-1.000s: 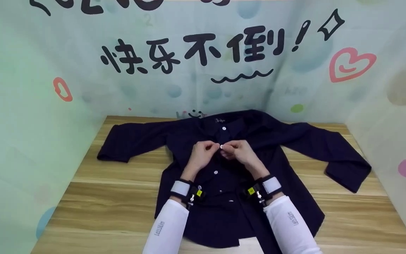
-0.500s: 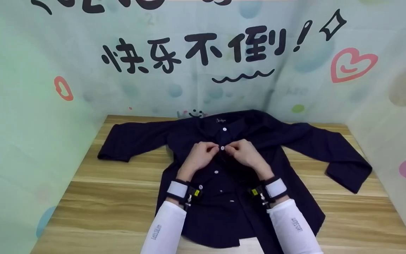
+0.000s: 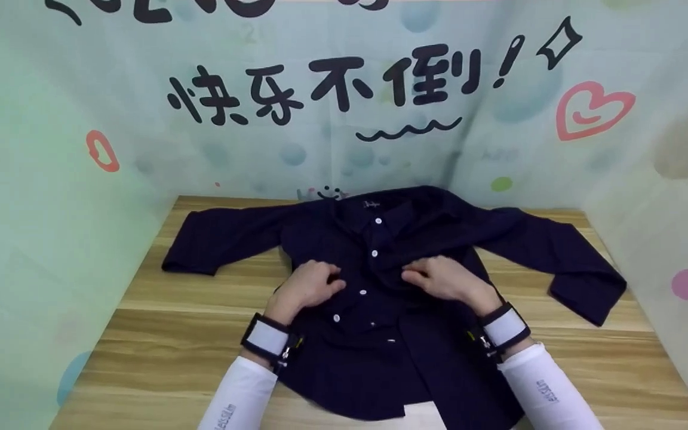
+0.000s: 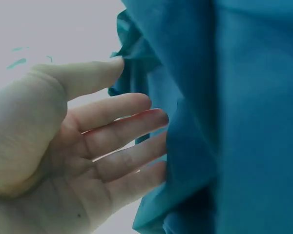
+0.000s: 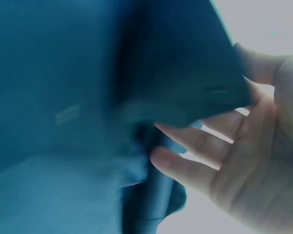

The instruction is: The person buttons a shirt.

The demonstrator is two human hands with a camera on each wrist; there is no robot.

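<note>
I see the dark shirt [image 3: 344, 376] lying front up on the wooden table [image 3: 159, 334], under both hands. The left hand [image 3: 311, 284] has its fingers loosely extended, holding nothing; blur and overlap mean I can't tell whether the right hand [image 3: 448, 278] grips the cloth flap [image 5: 195, 73]. A one-sided tug could skew the fabric, dragging the lower button [image 3: 363, 292] out of line.

The shirt [image 3: 393, 304] is navy, its buttons [image 3: 374, 254] white.

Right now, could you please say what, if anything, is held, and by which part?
Left hand holds nothing; right hand is at an edge of the shirt, any pinch hidden.
</note>
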